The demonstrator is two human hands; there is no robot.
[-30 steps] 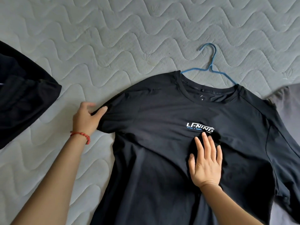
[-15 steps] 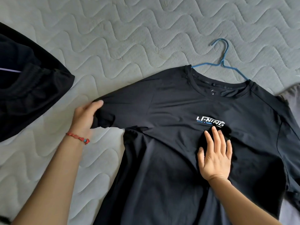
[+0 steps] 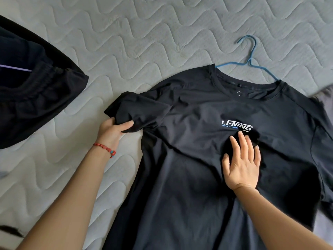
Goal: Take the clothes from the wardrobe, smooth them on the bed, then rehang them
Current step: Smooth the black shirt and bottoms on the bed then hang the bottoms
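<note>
A black T-shirt [image 3: 189, 168] with a white chest logo lies front up on the grey quilted mattress [image 3: 144, 42]. A blue wire hanger [image 3: 249, 60] sits inside its collar, hook pointing away from me. My left hand [image 3: 111, 129], with a red bead bracelet on the wrist, grips the bunched hem of the shirt's left sleeve. My right hand [image 3: 241, 163] lies flat on the chest just below the logo, fingers straight and spread.
A second black garment [image 3: 30, 98] with a gathered waistband lies at the left edge of the mattress. A grey garment [image 3: 326, 94] peeks out at the right edge, partly under the shirt's other sleeve.
My left hand has closed round the sleeve hem and drawn it in toward the shirt's body, bunching it. My right hand stays flat below the logo.
</note>
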